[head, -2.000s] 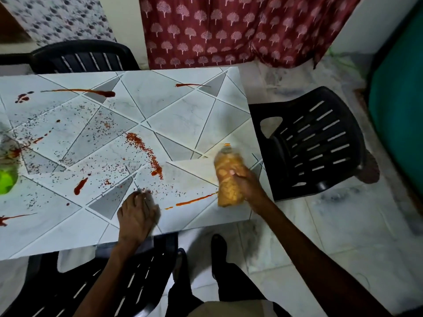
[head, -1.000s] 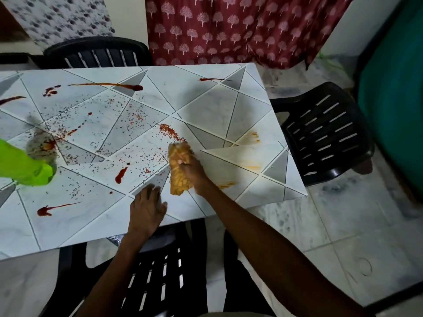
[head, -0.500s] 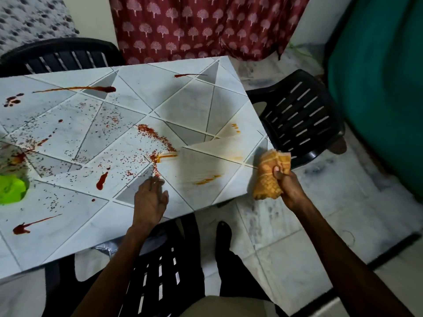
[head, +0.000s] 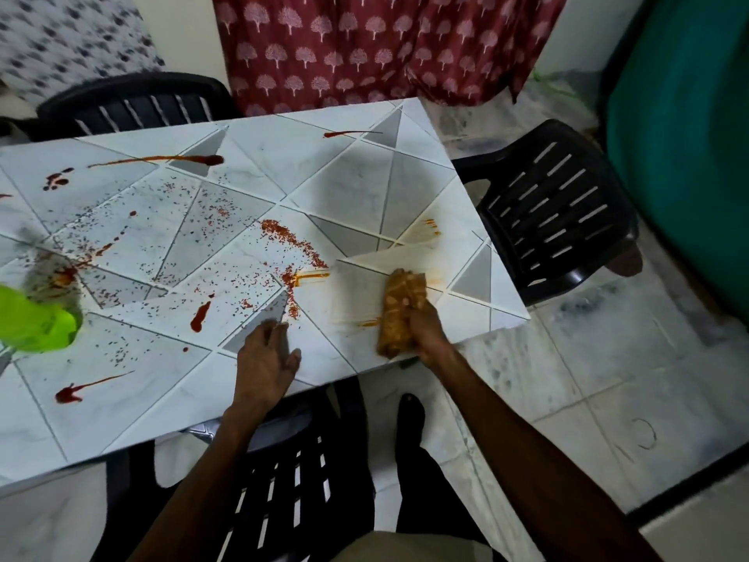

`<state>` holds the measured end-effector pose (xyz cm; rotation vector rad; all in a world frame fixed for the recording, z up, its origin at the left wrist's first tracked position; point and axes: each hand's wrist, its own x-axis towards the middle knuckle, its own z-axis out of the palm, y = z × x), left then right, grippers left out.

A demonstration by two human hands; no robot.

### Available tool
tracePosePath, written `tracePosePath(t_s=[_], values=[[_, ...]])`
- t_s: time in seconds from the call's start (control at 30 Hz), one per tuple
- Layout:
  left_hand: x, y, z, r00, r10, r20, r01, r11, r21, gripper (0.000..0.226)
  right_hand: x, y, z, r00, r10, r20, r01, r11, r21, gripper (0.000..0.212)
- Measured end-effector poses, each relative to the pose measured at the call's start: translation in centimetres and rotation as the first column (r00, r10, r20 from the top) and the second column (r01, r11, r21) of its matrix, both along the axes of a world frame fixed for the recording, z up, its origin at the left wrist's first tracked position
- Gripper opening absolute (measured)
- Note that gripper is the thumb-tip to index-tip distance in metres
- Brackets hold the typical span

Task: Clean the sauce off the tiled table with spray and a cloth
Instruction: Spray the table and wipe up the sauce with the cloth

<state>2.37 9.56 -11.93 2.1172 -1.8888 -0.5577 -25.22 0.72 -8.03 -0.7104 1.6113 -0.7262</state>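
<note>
The tiled table carries red sauce streaks and specks over its left and middle parts. My right hand grips a bunched orange-yellow cloth pressed on the table near its front right corner, beside an orange smear. My left hand rests flat on the table near the front edge, fingers spread. A bright green spray bottle shows at the left edge, only partly in view.
Black plastic chairs stand to the right, behind the table and under me at the front edge. A red patterned curtain hangs behind. A teal surface fills the far right. My feet stand on marble floor.
My right hand has brought the cloth back from off the table's right edge onto the tiles near the front right corner. My left hand stays planted.
</note>
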Motion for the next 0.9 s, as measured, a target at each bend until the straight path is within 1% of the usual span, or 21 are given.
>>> tracePosePath(t_s=[0.07, 0.13, 0.17, 0.23, 0.27, 0.3, 0.33, 0.37, 0.4, 0.43, 0.47, 0.53, 0.63, 0.73, 0.77, 0.83, 0.87, 0.9], values=[[0.8, 0.3, -0.2, 0.999, 0.023, 0.025, -0.024, 1.000, 0.021, 0.061, 4.7, -0.1, -0.4, 0.994, 0.104, -0.012, -0.104, 0.994, 0.022, 0.041], [1.3, 0.6, -0.3, 0.998, 0.032, 0.055, -0.035, 0.998, 0.043, 0.064, 8.3, -0.2, -3.0, 0.975, 0.221, 0.014, -0.222, 0.975, 0.027, 0.055], [1.4, 0.7, -0.4, 0.997, 0.031, 0.066, -0.034, 0.998, 0.053, 0.066, 9.8, 0.0, -2.7, 0.964, 0.263, 0.046, -0.264, 0.964, 0.034, 0.056], [1.6, 1.0, -0.3, 0.997, 0.029, 0.077, -0.034, 0.997, 0.067, 0.068, 12.0, -0.2, -3.0, 0.920, 0.379, 0.104, -0.384, 0.922, 0.039, 0.043], [1.6, 1.1, -0.3, 0.997, 0.020, 0.079, -0.025, 0.997, 0.069, 0.069, 12.6, -0.3, -1.6, 0.904, 0.411, 0.117, -0.418, 0.908, 0.037, 0.038], [1.8, 1.2, -0.3, 0.996, 0.017, 0.083, -0.023, 0.997, 0.072, 0.070, 13.0, -0.1, 0.9, 0.896, 0.416, 0.158, -0.426, 0.904, 0.039, 0.036], [1.9, 1.2, -0.3, 0.996, 0.012, 0.084, -0.018, 0.997, 0.075, 0.072, 12.9, -0.4, 2.0, 0.888, 0.408, 0.214, -0.427, 0.903, 0.047, 0.033], [2.0, 1.2, -0.2, 0.997, 0.010, 0.080, -0.016, 0.997, 0.078, 0.072, 12.4, -0.6, 2.4, 0.880, 0.424, 0.216, -0.440, 0.898, 0.031, 0.028], [2.1, 1.2, -0.1, 0.997, 0.007, 0.076, -0.013, 0.997, 0.077, 0.073, 11.7, -1.0, 2.6, 0.900, 0.395, 0.183, -0.404, 0.915, 0.014, 0.022], [2.1, 1.1, 0.0, 0.998, 0.008, 0.069, -0.013, 0.997, 0.073, 0.071, 10.8, -1.5, 2.9, 0.935, 0.330, 0.134, -0.334, 0.943, 0.006, 0.023], [2.2, 1.0, 0.3, 0.999, 0.018, 0.051, -0.021, 0.997, 0.068, 0.068, 9.7, -2.1, 3.0, 0.956, 0.290, 0.045, -0.288, 0.956, -0.053, 0.027], [2.5, 0.7, 0.8, 0.999, 0.045, -0.029, -0.044, 0.999, 0.030, 0.059, 7.3, -3.4, 3.1, 0.970, 0.241, -0.027, -0.242, 0.964, -0.112, 0.031], [3.4, -0.1, 1.6, 0.984, 0.082, -0.159, -0.092, 0.994, -0.059, 0.045, 4.3, -5.6, 3.1, 0.983, 0.124, -0.134, -0.142, 0.980, -0.136, 0.029], [4.7, -1.8, 1.7, 0.976, 0.152, -0.155, -0.168, 0.981, -0.094, 0.038, 3.5, -7.8, 1.8, 0.967, 0.037, -0.251, -0.070, 0.990, -0.125, 0.036], [5.0, -2.4, 1.8, 0.974, 0.172, -0.149, -0.188, 0.978, -0.096, 0.039, 4.0, -8.4, 1.0, 0.954, 0.035, -0.299, -0.070, 0.992, -0.108, 0.038], [5.8, -3.9, 1.9, 0.971, 0.191, -0.140, -0.207, 0.972, -0.109, 0.041, 6.1, -9.4, 0.1, 0.950, 0.051, -0.307, -0.073, 0.996, -0.060, 0.048], [6.4, -5.0, 1.9, 0.969, 0.206, -0.133, -0.221, 0.969, -0.114, 0.044, 7.6, -10.1, -0.3, 0.945, 0.090, -0.314, -0.107, 0.994, -0.038, 0.052], [6.8, -5.4, 2.2, 0.969, 0.210, -0.129, -0.225, 0.967, -0.117, 0.047, 9.2, -9.8, 0.5, 0.940, 0.123, -0.319, -0.143, 0.989, -0.041, 0.049]])
